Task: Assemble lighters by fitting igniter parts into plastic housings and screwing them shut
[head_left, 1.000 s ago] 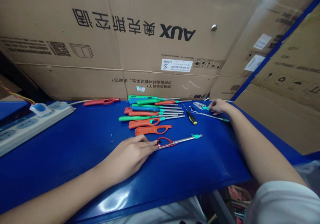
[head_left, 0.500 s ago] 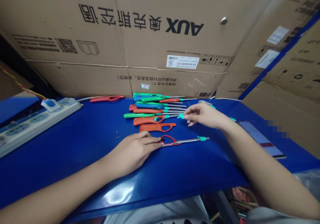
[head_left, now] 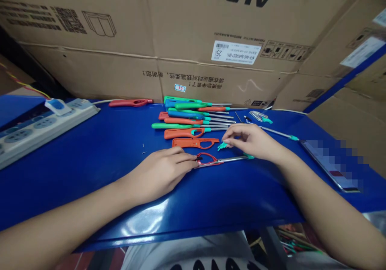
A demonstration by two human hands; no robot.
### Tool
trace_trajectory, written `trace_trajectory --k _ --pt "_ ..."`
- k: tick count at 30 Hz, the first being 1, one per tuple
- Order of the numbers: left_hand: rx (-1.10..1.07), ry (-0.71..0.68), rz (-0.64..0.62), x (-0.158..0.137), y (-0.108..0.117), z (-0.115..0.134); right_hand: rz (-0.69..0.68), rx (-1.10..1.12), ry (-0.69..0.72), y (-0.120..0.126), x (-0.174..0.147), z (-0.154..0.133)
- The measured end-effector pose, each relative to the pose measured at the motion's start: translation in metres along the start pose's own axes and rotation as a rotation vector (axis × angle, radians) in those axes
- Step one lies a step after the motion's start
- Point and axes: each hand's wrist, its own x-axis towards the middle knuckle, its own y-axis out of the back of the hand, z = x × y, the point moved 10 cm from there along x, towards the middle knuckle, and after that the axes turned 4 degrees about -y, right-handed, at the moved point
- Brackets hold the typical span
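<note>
My left hand point(head_left: 165, 172) lies on the table with its fingers closed on the handle end of a red long-neck lighter point(head_left: 208, 154), whose inner side seems exposed. The metal tube point(head_left: 231, 159) of this lighter points right and carries a green collar point(head_left: 248, 156) near its tip. Between thumb and fingertips, my right hand point(head_left: 251, 139) pinches a small green plastic piece point(head_left: 222, 145), just above the red lighter. An empty orange handle shell point(head_left: 193, 143) lies right behind it. The lighter's grip end is hidden under my left fingers.
Several coloured lighters point(head_left: 183, 133) lie in a row behind the hands. A red handle shell point(head_left: 131, 103) rests at the back left, a power strip point(head_left: 45, 127) at the left. At right are a metal tube point(head_left: 280, 132), small metal parts point(head_left: 256, 115) and a phone point(head_left: 328, 163). Cardboard point(head_left: 120, 69) walls the back.
My right hand has brought the green piece away from the lighter row, nearer to the red lighter. My left hand keeps its hold. The view has tilted down a little.
</note>
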Motion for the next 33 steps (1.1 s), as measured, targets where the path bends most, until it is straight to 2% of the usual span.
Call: trace_trajectory --k 4,8,12,19,24,33 --pt "-0.021 0.014 0.015 0.0 0.002 -0.001 -0.161 -0.124 0.027 -0.013 -0.005 -0.002" --pt "-0.056 0.039 0.003 -0.001 -0.001 -0.004 -0.175 -0.251 0.055 -0.012 -0.007 -0.001" --pt "-0.127 0.088 -0.008 -0.001 -0.003 -0.01 -0.229 -0.221 0.06 -0.017 -0.007 -0.001" --pt "-0.306 0.169 0.028 0.0 -0.005 -0.014 -0.188 -0.167 0.288 -0.035 -0.016 -0.041" --pt "-0.35 0.196 0.033 -0.001 -0.009 -0.015 -0.223 -0.3 0.292 -0.052 -0.022 -0.046" --pt "-0.411 0.261 -0.003 -0.001 -0.011 -0.019 -0.245 -0.325 0.328 -0.066 -0.023 -0.053"
